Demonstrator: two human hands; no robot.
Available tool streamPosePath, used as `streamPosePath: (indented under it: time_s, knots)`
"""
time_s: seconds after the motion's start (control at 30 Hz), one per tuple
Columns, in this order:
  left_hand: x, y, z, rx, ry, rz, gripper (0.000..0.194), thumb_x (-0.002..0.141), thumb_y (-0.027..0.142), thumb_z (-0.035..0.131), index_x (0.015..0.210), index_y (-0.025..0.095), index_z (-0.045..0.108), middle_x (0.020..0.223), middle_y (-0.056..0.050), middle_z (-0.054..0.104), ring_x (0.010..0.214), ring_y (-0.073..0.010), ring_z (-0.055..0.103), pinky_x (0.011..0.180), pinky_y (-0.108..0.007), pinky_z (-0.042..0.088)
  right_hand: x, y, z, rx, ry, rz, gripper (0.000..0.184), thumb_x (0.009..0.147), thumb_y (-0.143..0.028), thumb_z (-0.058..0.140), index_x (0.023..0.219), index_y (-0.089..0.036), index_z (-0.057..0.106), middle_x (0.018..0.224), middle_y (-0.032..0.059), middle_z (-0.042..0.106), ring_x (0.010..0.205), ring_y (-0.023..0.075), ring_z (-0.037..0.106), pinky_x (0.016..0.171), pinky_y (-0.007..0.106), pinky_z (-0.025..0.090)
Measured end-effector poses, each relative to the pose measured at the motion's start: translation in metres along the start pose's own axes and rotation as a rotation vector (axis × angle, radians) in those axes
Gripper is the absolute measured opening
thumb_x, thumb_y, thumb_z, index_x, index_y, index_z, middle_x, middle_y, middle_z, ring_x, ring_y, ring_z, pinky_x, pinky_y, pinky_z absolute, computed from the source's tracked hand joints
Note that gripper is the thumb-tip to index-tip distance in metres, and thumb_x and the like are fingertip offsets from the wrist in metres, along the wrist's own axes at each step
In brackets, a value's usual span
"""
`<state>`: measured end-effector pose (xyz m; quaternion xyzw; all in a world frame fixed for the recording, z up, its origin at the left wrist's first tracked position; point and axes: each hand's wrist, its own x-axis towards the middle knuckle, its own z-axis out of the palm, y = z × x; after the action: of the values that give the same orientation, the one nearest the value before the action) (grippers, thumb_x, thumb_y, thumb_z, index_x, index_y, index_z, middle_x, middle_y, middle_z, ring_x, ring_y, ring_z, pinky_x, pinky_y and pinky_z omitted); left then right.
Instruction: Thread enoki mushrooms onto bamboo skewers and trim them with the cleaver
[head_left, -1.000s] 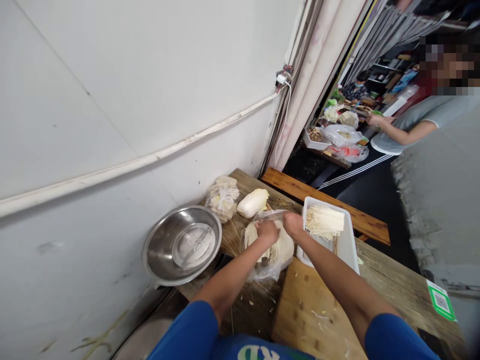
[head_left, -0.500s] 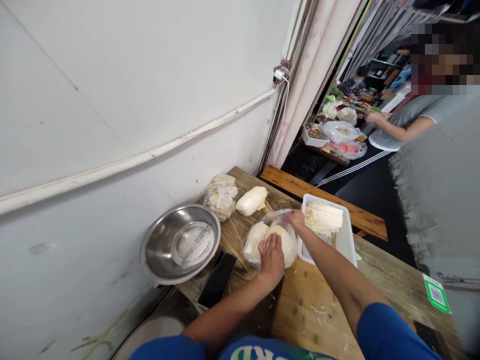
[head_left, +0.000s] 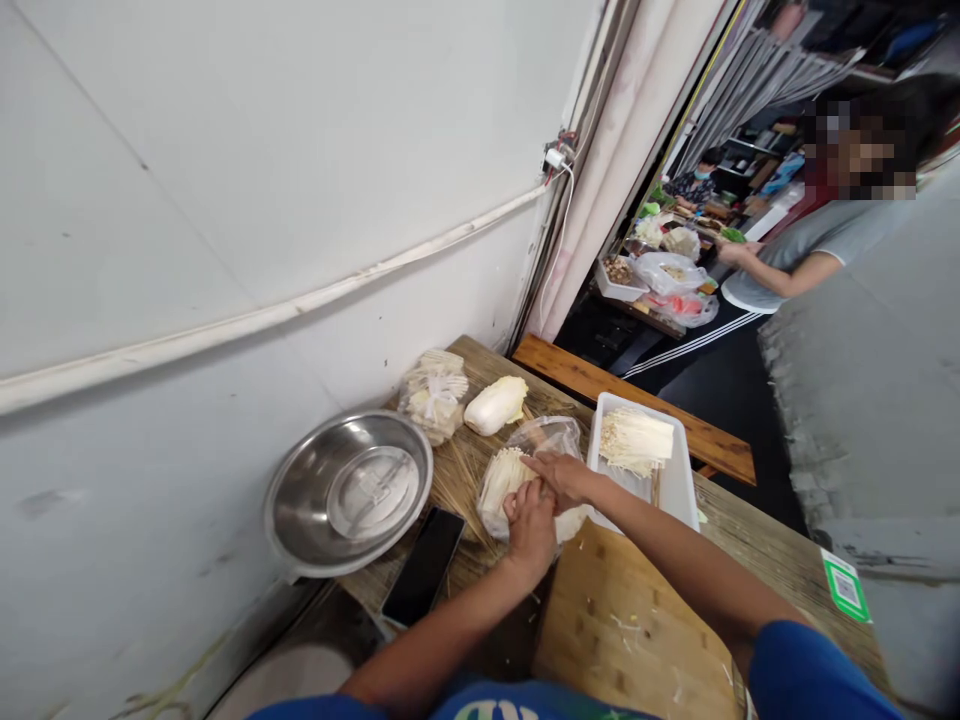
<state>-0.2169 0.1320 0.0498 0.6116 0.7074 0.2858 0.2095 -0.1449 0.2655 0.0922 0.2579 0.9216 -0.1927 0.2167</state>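
A clear plastic bag [head_left: 546, 432] lies opened on the wooden table, with enoki mushrooms [head_left: 501, 482] in its left part. A pale, rounded piece [head_left: 571, 522] shows beside them, mostly covered by my hands. My left hand [head_left: 534, 525] has its fingers curled over the bag's contents; what they hold is hidden. Right above it, my right hand [head_left: 564, 478] reaches over with its fingers drawn together at the edge of the mushrooms. I cannot make out what it pinches, if anything. The two hands touch or nearly touch.
A steel basin [head_left: 349, 495] and a phone [head_left: 424, 566] lie left. Behind are a napa cabbage [head_left: 496, 405] and a tied bag [head_left: 433, 396]. To the right stand a white tray [head_left: 686, 480] with enoki and a cutting board [head_left: 622, 620]. Another person [head_left: 787, 260] stands beyond the bench [head_left: 637, 405].
My right hand has let go of the bag's far edge and come in beside my left. The left fingers, flat on the pale round piece before, are now curled.
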Motion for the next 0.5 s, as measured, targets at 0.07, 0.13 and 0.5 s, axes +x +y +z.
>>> streamPosePath:
  time_s: [0.07,0.13,0.5]
  knots:
    - [-0.006,-0.011,0.002,-0.006,0.015,0.023,0.052,0.080,0.007,0.041,0.130,0.019,0.048,0.132,-0.013,0.052,0.125,-0.0274,0.042,0.104,-0.048,0.027,0.004,0.002,0.002,0.010,0.006,-0.001,0.113,0.048,-0.029,0.082,0.145,-0.011,0.029,0.129,0.0227,0.050,0.116,0.0363,0.049,0.094,0.041,0.039]
    - [-0.015,-0.025,0.004,-0.022,0.062,0.038,0.055,0.081,0.008,0.040,0.135,0.015,0.042,0.138,-0.015,0.046,0.131,-0.0273,0.035,0.107,-0.048,0.026,0.002,0.003,0.004,0.028,0.036,0.011,0.113,0.048,-0.031,0.081,0.146,-0.010,0.027,0.127,0.0213,0.050,0.114,0.0347,0.050,0.093,0.040,0.040]
    - [-0.042,-0.050,0.009,-0.098,-0.029,0.138,0.025,0.088,0.026,0.045,0.100,0.021,0.067,0.115,-0.010,0.058,0.112,-0.0245,0.049,0.101,-0.043,0.040,-0.054,-0.009,-0.023,0.173,0.273,0.029,0.095,0.056,-0.022,0.072,0.141,-0.009,0.032,0.138,0.0204,0.038,0.125,0.0320,0.038,0.102,0.040,0.033]
